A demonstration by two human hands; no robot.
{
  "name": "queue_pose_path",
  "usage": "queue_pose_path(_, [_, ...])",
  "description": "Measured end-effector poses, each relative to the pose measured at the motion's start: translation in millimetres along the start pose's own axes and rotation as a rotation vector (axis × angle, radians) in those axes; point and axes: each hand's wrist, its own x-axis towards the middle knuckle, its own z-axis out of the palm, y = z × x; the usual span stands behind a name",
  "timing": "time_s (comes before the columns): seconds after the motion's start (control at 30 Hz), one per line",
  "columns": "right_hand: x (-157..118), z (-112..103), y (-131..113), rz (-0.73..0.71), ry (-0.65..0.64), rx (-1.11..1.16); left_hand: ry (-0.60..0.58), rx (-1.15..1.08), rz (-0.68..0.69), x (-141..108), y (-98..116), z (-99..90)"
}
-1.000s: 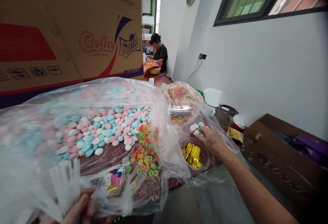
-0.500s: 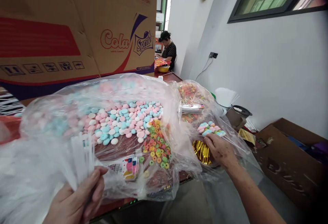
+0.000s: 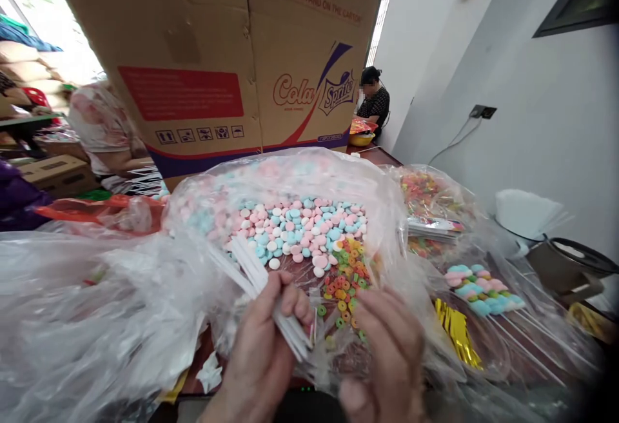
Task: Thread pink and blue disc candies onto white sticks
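A bundle of thin white sticks point(image 3: 249, 268) is clasped in my left hand point(image 3: 265, 339), its ends poking out on both sides of the fist. To its right, my right hand point(image 3: 387, 345) is blurred, palm turned inward with fingers and thumb apart, holding nothing visible. Behind both hands, pink, blue and white round candies point(image 3: 294, 226) spill from a large clear bag point(image 3: 338, 165). Small fruit-coloured rings point(image 3: 345, 287) lie beside them, partly behind my right hand. Gold foil strips point(image 3: 457, 333) and skewered pastel candies point(image 3: 483, 289) rest farther right.
A large cardboard carton point(image 3: 193, 36) stands behind the candies. Crumpled clear plastic point(image 3: 97, 307) covers the left side. At right are a grey-brown mug point(image 3: 556, 268) and bagged rings point(image 3: 420, 191). One person point(image 3: 374, 104) sits beyond the carton; another point(image 3: 104, 126) is at left.
The view has turned left. My right hand has left the gold strips and come near my left hand, which still holds the white sticks, now tilted and seen closer to the middle.
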Motion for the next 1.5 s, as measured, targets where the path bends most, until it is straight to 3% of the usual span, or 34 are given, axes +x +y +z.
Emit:
queue_pose_path(0.03, [-1.5, 18.4, -7.3, -0.081, 0.116, -0.007, -0.01, 0.021, -0.035, -1.3, -7.2, 3.2])
queue_pose_path(0.1, [-1.2, 43.6, -12.5, -0.12, 0.144, -0.033, -0.009, 0.111, -0.069, -4.7, -18.8, 4.7])
queue_pose_path(0.23, [5.8, 53.1, -2.2, -0.108, 0.03, -0.011, 0.067, 0.205, -0.002, -7.9, -24.4, -9.3])
queue_pose_path(0.33, [13.7, 46.6, 5.9, 0.065, -0.122, 0.124, 0.062, 0.267, -0.034, -7.0, -19.4, -25.8])
queue_pose_path(0.5, [28.9, 42.5, 7.4, 0.5, -0.487, 0.506, -0.149, 0.515, -0.277, -7.6, -21.5, -50.3])
queue_pose_path(0.6, [29.3, 46.0, 5.5, 0.607, -0.491, 0.552, -0.152, 0.532, -0.32, -10.4, -28.5, -57.3])
queue_pose_path(0.7, [25.1, 50.0, 2.6, 0.646, -0.444, 0.522, -0.077, 0.485, -0.27, -14.3, -30.8, -56.6])
queue_pose_path(0.87, [38.5, 45.0, 9.2, 0.587, -0.543, 0.437, 0.074, 0.494, -0.088, -14.3, -15.9, -54.7])
queue_pose_path(1.0, [63.9, 44.2, 39.4, 0.447, -0.613, -0.16, 0.12, 0.526, 0.039, -6.7, 3.4, -63.3])
queue_pose_path(1.07, [69.6, 53.0, 54.3, 0.322, -0.721, -0.471, 0.126, 0.55, 0.063, -4.3, 9.0, -69.9])
queue_pose_path(1.13, [69.0, 66.4, 62.5, 0.233, -0.816, -0.607, 0.137, 0.556, 0.074, -3.6, 10.1, -76.8])
queue_pose_path(1.3, [64.5, 91.1, 63.9, 0.114, -0.874, -0.499, 0.149, 0.554, 0.059, -3.5, 2.0, -91.6])
queue_pose_path(1.5, [69.4, 84.2, 87.3, 0.032, -0.85, -0.22, 0.165, 0.575, 0.029, 0.7, -3.8, -96.0])
